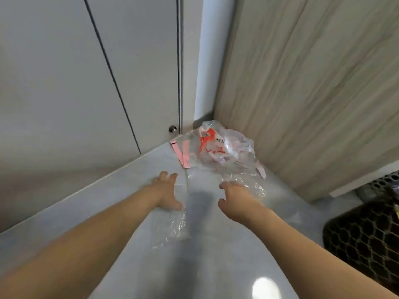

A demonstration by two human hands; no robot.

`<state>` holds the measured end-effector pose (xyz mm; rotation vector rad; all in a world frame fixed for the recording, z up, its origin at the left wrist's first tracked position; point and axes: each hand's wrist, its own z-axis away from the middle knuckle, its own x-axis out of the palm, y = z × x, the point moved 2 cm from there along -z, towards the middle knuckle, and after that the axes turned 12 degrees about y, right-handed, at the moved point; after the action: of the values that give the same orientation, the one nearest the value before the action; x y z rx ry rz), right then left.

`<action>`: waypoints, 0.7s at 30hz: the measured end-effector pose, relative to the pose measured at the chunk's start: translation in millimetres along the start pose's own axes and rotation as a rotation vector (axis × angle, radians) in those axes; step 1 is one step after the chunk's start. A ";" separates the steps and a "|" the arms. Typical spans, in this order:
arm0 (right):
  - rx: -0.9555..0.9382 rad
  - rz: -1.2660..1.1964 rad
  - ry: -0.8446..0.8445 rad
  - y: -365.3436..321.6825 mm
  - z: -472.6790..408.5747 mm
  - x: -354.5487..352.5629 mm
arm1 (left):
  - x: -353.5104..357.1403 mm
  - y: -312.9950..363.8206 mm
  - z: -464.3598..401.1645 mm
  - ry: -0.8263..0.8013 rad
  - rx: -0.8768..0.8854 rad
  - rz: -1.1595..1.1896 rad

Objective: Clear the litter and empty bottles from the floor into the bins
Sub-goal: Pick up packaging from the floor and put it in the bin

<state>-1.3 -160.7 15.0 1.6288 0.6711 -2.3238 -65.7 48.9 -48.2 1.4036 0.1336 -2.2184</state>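
Note:
A crumpled clear plastic bag (218, 145) with red print and pink strips lies on the pale floor in the corner between a grey door and a wood-grain panel. More clear plastic film (174, 225) lies flat on the floor nearer to me. My left hand (166, 188) is spread over the left side of the film, fingers extended and thumb on the sheet. My right hand (234, 195) reaches onto the near edge of the crumpled plastic, its fingers bent down into it; whether they pinch it is unclear.
A black wire-mesh bin (362, 236) stands at the right edge. A second perforated metal bin (380, 184) shows behind it. A round doorstop (172, 128) sits at the door's foot. The grey door (86, 83) and wood panel (313, 83) close off the corner.

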 end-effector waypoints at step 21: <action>-0.210 0.503 0.068 -19.1 -97.8 97.1 | 80.9 -55.6 -25.9 -0.148 -0.041 0.040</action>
<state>36.5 -89.1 -98.0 1.5658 0.4342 -1.7880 -97.7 76.6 -140.5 1.2049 0.0981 -2.2640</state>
